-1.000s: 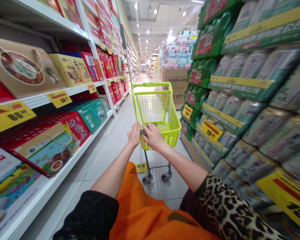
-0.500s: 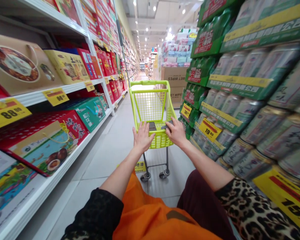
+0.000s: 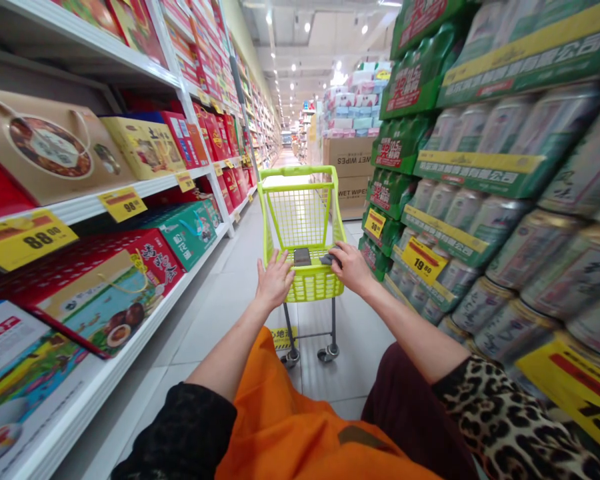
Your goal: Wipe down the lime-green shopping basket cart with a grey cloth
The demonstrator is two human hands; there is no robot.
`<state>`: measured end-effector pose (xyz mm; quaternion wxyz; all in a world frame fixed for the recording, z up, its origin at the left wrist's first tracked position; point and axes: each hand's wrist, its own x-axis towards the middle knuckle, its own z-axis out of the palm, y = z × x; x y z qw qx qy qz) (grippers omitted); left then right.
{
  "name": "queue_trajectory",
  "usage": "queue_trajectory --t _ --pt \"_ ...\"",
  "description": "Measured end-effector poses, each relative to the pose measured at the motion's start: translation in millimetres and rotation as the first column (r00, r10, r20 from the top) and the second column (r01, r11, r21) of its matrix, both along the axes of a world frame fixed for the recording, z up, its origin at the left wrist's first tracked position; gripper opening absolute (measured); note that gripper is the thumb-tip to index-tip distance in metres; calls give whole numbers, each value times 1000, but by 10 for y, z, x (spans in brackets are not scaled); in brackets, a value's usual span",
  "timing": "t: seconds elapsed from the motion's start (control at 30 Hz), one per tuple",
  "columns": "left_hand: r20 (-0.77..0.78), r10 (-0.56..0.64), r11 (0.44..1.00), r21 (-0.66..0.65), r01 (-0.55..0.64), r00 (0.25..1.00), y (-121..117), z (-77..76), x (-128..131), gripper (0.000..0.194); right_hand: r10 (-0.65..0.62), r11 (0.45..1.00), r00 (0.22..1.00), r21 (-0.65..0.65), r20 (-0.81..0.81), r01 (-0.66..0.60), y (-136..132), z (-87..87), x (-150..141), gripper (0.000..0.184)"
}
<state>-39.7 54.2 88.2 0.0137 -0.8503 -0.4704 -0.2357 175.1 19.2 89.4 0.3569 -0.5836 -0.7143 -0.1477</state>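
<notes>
- White shelf [image 3: 67, 212]: boxed gift sets, edge well left of the hands.
- Left hand [image 3: 275, 280]: released, fingers spread on the rim of the lime-green shopping cart [image 3: 300, 213].
- Flat phone [image 3: 302, 257]: lying in the basket, between the hands.
- Right hand [image 3: 353, 268]: curled over a small dark object [image 3: 329, 259]; grip unclear.
- Stacked drink-can cases [image 3: 510, 253]: right, near the cart; tiled floor [image 3: 220, 313] open left of it.
</notes>
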Motion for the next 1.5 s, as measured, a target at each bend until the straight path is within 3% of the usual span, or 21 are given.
queue_trajectory --t 0.27,0.57,0.8,0.87,0.93,1.1,1.17,1.23,1.4,1.5 --pt "-83 -47 998 25 49 995 -20 30 -17 42 198 980 974 -6 109 -199 58 -19 -624 37" --pt "-134 -75 995 55 83 988 5 -25 -40 43 74 997 995 29 62 -76 -27 -85 2 32" --pt "-182 -23 997 65 35 983 -20 -2 -3 54 180 983 972 16 151 -185 174 -82 -648 38" --pt "-197 19 996 88 -2 980 -31 -5 -6 56 191 981 966 2 175 -194 221 -77 -692 37" --pt "-206 43 994 109 -21 978 -34 -13 -18 57 191 981 963 -13 190 -192 212 -85 -561 37" --pt "-212 18 996 89 1 977 -27 -12 -51 55 86 996 987 16 134 -89 56 -124 74 35" --pt "-210 9 997 83 9 978 -33 -2 -50 55 52 997 992 47 119 -58 26 -142 162 35" --pt "-205 11 996 91 8 979 -46 4 -34 55 46 996 991 71 125 -56 38 -165 62 34" --pt "-197 6 993 115 17 980 -105 -23 65 60 149 973 975 152 163 -174 166 -204 -558 35" --pt "-176 16 993 121 5 984 -129 -57 108 63 212 958 962 160 175 -240 199 -210 -638 36"
